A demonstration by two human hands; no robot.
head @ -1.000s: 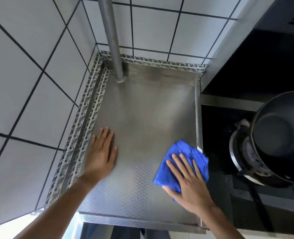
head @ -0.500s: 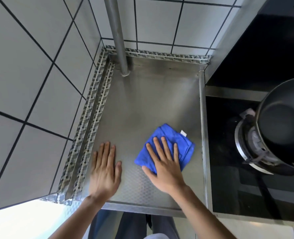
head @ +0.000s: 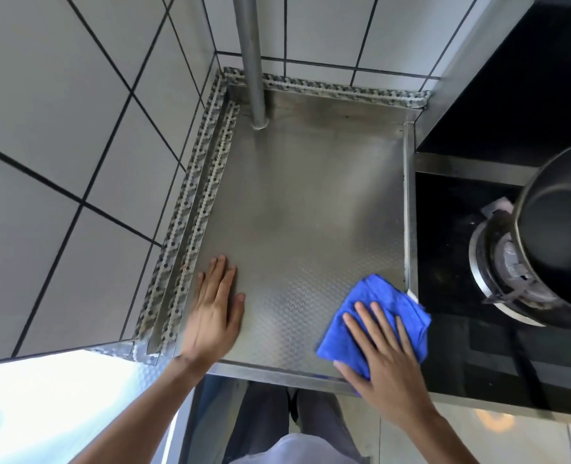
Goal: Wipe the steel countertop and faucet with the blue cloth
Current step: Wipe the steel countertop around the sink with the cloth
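Steel countertop is seen from above, with patterned metal trim along its left and far edges where it meets the tiled wall. At the countertop's far left corner a grey vertical pipe stands on the surface. The blue cloth is laid at the countertop's near right corner, its right edge reaching over the raised lip there toward the black stove top. The cloth is pressed flat by the right hand, fingers straight and spread, palm at the countertop's front edge; nothing is gripped. The left hand is rested flat on the countertop's near left part, fingers extended and together, nothing held. To the right of the countertop, a dark pot is set on a burner.
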